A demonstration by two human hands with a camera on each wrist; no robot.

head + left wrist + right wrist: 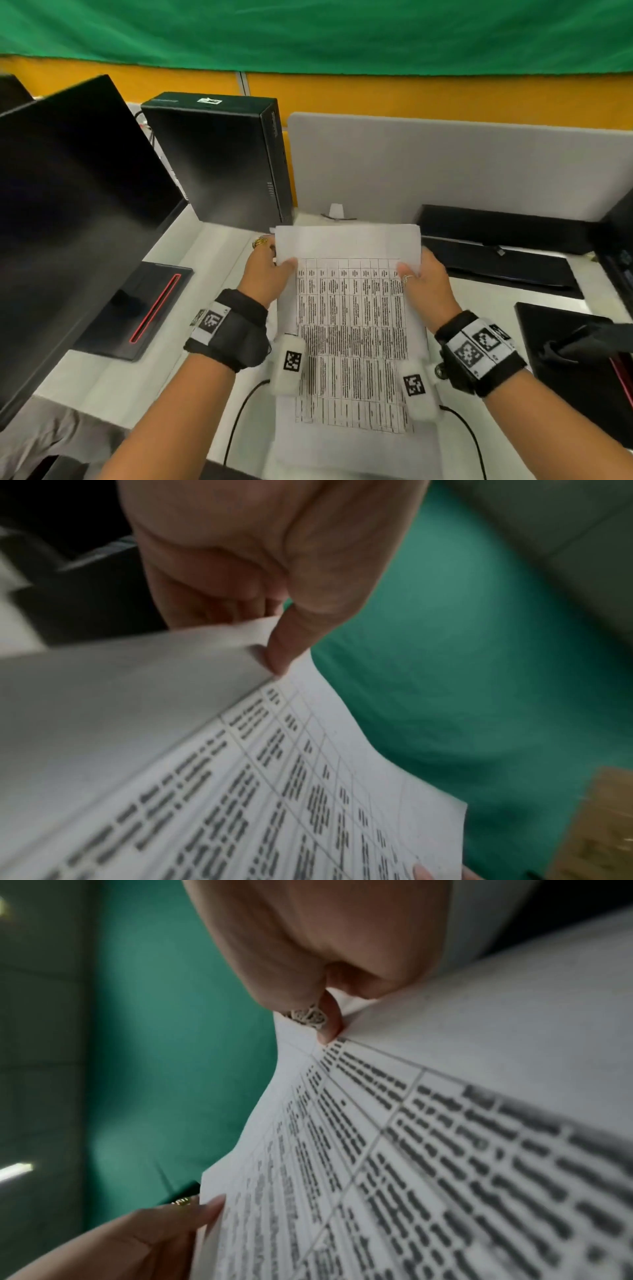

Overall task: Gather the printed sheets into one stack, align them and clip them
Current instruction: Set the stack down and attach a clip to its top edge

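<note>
Head view shows both hands holding the white printed sheets with a dense black table (349,325) upright above the pale desk top (191,284), in the middle of the scene. The left hand (265,274) pinches the left edge near the top, thumb on the printed face; the right hand (424,281) pinches the right edge the same way. Both wrist views confirm a thumb (281,653) pressed on the front and fingers behind, so each grip is narrow and closed on paper.

A second blank-backed sheet (346,240) stands behind the front one and rises above it, so the edges look not yet flush.

As I judge it, the risks are these: the thin sheets bow between the two pinches and may slide apart if either thumb eases; tapping them on the desk at a tilt would leave them skewed. I see no clip that I can identify, so one hand must let go to fetch it, and the stack could fan out.

Writing: the table text is too blurred to read. The black upright computer case (222,161) bears a small white label, illegible.
</note>
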